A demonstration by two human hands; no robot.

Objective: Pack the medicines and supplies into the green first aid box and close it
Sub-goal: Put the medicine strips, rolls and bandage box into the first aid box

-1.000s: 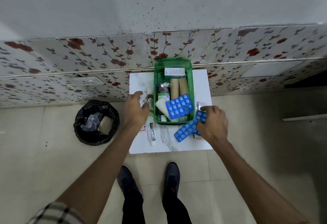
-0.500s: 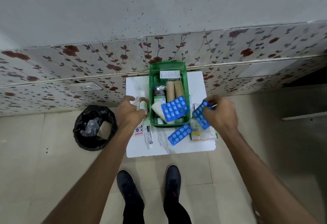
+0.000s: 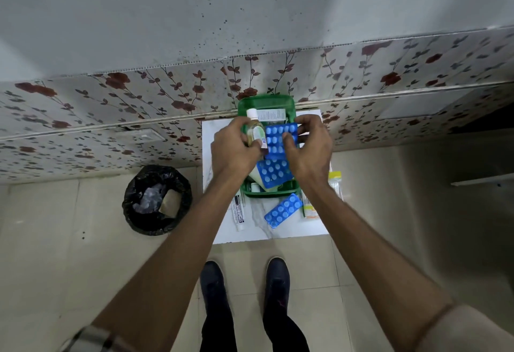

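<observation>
Packing continues over the green box (image 3: 266, 101); left hand (image 3: 236, 145) grips a bottle (image 3: 256, 129); right hand (image 3: 308, 148) pinches a blister strip (image 3: 279, 140). Next, I judge, both go inside; 1 strip (image 3: 283, 210) waits near.

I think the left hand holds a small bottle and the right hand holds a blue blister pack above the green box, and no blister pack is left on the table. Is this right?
Not fully. The head view shows one blue blister pack on the table, in front of the green box. The rest holds: the left hand holds the small bottle, and the right hand holds a blue blister pack above the box.
</observation>
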